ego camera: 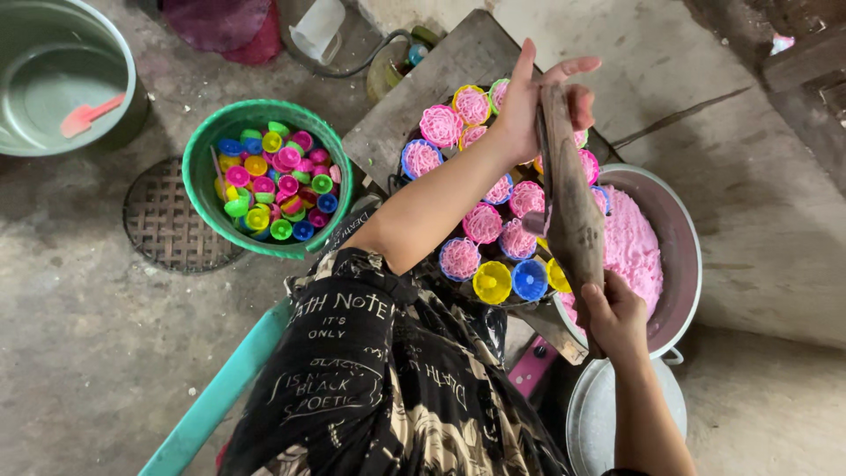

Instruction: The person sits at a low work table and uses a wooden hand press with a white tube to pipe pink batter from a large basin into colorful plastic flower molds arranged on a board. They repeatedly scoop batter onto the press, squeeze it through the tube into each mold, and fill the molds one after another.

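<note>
A: What does each hand grip?

B: The right hand (614, 316) is closed round the lower end of a long wooden paddle (568, 198); the left hand (538, 101), fingers half spread, steadies its top, right of centre.

A: And to work well?

B: Keep the paddle over the pink batter (633, 251) in the metal basin (683, 256), so drips miss the small moulds (483, 222), arguably. The green bucket (204, 176) sits upper left.

Rough concrete floor (97, 353) with green basin (204, 181), grey tub (132, 79), woven mat (163, 225), wooden board (441, 79).
</note>
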